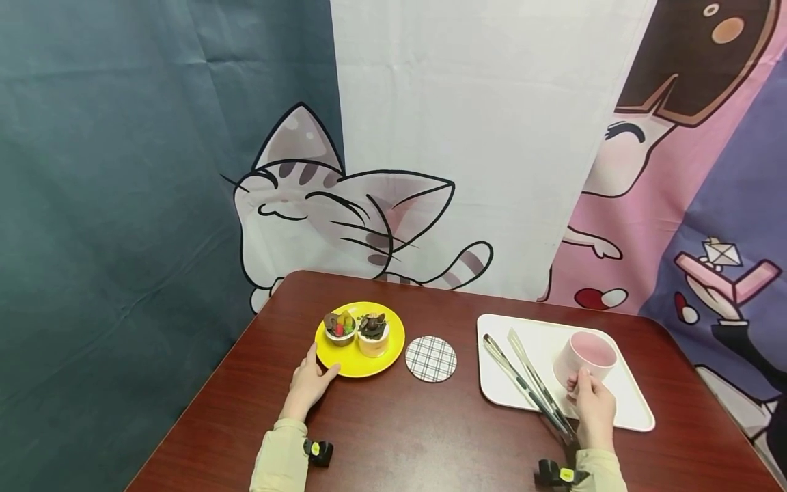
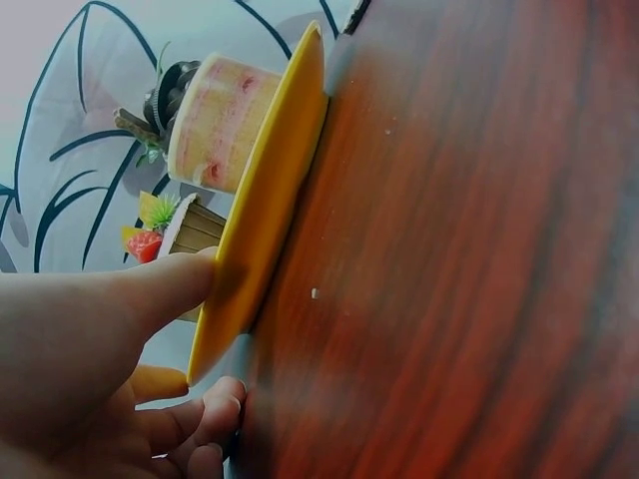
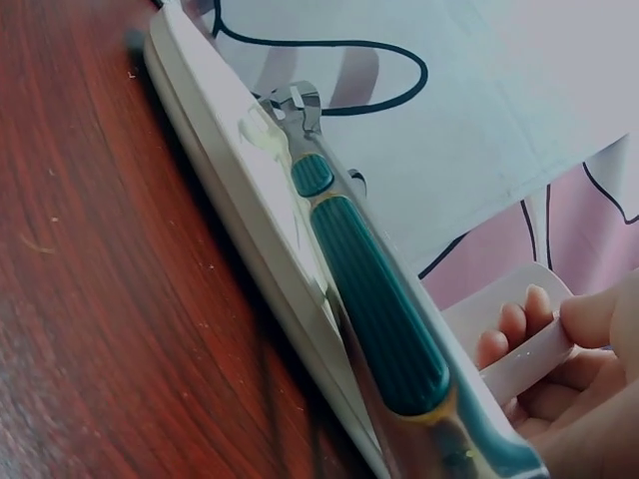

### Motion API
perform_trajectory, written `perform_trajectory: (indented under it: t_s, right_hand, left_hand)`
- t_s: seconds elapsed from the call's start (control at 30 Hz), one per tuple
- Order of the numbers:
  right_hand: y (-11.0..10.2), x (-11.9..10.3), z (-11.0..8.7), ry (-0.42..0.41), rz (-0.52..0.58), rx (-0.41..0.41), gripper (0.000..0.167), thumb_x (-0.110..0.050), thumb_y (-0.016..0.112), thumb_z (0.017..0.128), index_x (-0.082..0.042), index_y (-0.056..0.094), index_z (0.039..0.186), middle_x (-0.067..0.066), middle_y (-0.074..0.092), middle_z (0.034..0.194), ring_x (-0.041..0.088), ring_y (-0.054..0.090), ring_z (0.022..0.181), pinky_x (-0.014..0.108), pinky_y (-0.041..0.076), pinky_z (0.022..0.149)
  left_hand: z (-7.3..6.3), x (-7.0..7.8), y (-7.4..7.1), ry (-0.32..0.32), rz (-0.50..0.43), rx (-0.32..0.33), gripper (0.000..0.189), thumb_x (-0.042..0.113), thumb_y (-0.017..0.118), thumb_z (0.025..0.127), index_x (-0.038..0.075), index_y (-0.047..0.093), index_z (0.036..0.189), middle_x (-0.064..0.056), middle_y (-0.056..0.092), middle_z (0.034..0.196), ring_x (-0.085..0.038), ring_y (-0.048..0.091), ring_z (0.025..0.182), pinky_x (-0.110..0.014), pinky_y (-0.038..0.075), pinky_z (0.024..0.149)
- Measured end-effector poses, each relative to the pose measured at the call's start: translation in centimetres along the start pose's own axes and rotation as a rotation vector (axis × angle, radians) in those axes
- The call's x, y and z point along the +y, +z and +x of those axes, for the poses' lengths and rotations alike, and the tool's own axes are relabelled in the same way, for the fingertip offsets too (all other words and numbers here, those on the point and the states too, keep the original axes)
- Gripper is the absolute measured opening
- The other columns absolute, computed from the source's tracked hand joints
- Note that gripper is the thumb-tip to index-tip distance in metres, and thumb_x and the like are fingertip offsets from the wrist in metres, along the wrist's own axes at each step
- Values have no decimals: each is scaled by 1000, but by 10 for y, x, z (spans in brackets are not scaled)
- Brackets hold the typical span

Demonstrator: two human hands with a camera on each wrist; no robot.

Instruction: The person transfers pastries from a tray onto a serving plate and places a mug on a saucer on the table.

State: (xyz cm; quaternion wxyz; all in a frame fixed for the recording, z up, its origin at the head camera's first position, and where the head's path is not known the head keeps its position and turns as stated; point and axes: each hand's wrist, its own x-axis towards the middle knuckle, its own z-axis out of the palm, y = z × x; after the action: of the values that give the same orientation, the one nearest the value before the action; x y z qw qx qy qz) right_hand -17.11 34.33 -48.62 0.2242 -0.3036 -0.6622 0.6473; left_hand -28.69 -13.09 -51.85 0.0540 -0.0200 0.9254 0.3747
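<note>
On the left, a yellow plate (image 1: 353,363) carries two small cakes: a fruit-topped cup cake (image 1: 339,331) and a round cake with dark topping (image 1: 372,336). My left hand (image 1: 309,384) grips the plate's near left rim, its thumb on the rim in the left wrist view. At right, my right hand (image 1: 594,403) pinches the handle (image 3: 529,357) of a pink mug (image 1: 584,359), which is over a white tray (image 1: 501,389). Metal tongs (image 1: 525,379) with green grip inserts (image 3: 379,304) lie across the tray, their near end past its edge beside my right hand.
A round checked coaster (image 1: 431,359) lies between the plate and the tray on the dark red wooden table (image 1: 399,430). Behind the table hangs a cloth backdrop (image 1: 492,123) with a cartoon cat on it.
</note>
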Motion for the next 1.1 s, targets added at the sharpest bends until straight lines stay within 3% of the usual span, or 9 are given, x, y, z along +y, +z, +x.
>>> perform_trajectory:
  t_s: [0.33, 0.77, 1.1]
  right_hand:
    - [-3, 0, -1, -37, 8, 44, 41, -28, 47, 101, -18, 62, 64, -15, 56, 57, -3, 53, 56, 14, 48, 54]
    - [5, -22, -8, -88, 182, 32, 35, -21, 52, 99, -11, 62, 67, -9, 56, 60, 0, 54, 58, 14, 50, 57]
    - [4, -32, -11, -190, 263, -91, 31, -18, 51, 100, -8, 62, 72, -6, 56, 63, 2, 55, 61, 16, 51, 60]
  left_hand:
    - [-3, 1, 2, -5, -9, -3, 83, 36, 61, 93, -4, 19, 151, -13, 48, 87, -29, 47, 87, -39, 39, 74]
    - [-3, 3, 3, -11, -20, 4, 82, 36, 62, 93, -4, 20, 151, -14, 49, 90, -28, 46, 88, -38, 40, 74]
    - [-3, 3, -1, -5, -13, 6, 83, 37, 61, 93, -5, 19, 151, -15, 48, 89, -30, 47, 88, -40, 40, 75]
